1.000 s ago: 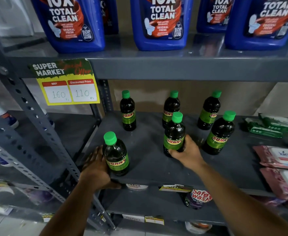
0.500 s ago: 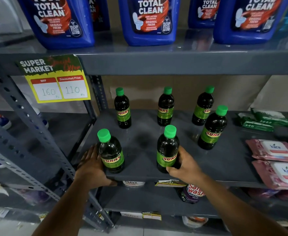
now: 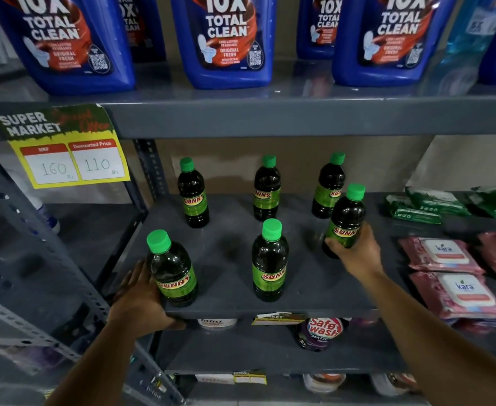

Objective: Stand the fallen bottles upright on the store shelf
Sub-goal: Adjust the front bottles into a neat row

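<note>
Several dark SUNNY bottles with green caps stand upright on the grey middle shelf (image 3: 235,306). Three form a back row: left (image 3: 193,197), middle (image 3: 266,191), right (image 3: 327,189). My left hand (image 3: 140,300) wraps the left side of the front-left bottle (image 3: 172,271) at the shelf's front corner, thumb on the shelf edge. The front-middle bottle (image 3: 270,262) stands free. My right hand (image 3: 355,253) grips the lower part of the front-right bottle (image 3: 347,221), which leans slightly.
Large blue TOTAL CLEAN jugs (image 3: 229,39) fill the shelf above. A yellow price tag (image 3: 68,159) hangs at the left. Green packs (image 3: 428,206) and pink Kara wipe packs (image 3: 457,291) lie to the right. A slotted grey upright (image 3: 36,230) stands left. More goods sit on the shelves below.
My right hand let go of the front-middle bottle and moved right onto the front-right bottle. My left hand has stayed on the front-left bottle.
</note>
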A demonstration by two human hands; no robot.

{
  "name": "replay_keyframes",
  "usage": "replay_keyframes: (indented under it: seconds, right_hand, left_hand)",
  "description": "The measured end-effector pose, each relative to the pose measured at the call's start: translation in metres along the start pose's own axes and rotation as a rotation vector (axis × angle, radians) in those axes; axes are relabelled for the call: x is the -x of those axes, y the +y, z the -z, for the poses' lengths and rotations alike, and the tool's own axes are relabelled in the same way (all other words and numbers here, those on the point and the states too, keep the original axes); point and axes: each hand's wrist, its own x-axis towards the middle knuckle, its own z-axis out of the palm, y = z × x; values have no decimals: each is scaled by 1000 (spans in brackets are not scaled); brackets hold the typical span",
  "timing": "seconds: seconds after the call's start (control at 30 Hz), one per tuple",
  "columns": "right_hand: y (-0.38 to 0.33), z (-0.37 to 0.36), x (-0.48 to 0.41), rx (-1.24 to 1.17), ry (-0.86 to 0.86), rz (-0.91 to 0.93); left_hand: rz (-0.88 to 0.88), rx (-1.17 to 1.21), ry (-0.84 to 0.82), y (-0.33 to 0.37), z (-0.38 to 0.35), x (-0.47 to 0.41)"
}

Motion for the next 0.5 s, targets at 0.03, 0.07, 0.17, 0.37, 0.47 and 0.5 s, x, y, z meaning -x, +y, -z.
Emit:
replay_keyframes:
  seconds: [0.03,0.07,0.17,0.37,0.47,0.5]
  right_hand:
    - [-1,1,3,2,10,-2]
    - [-1,2,7,-11,13,-7]
    - [0,4,25,-32,23,11]
    - [12,12,59,25,12,31]
    - [17,15,65,37,9,32]
    - [17,16,67,42,10,35]
  left_hand:
    - [-3,-1,2,0,0,0]
    - [-5,-1,7,1,0,0]
    - [-6,20,15,1,2,2]
    - [0,30,6,2,3,2]
    - [-9,30,16,2,2,3]
    - [-13,25,20,2,2,3]
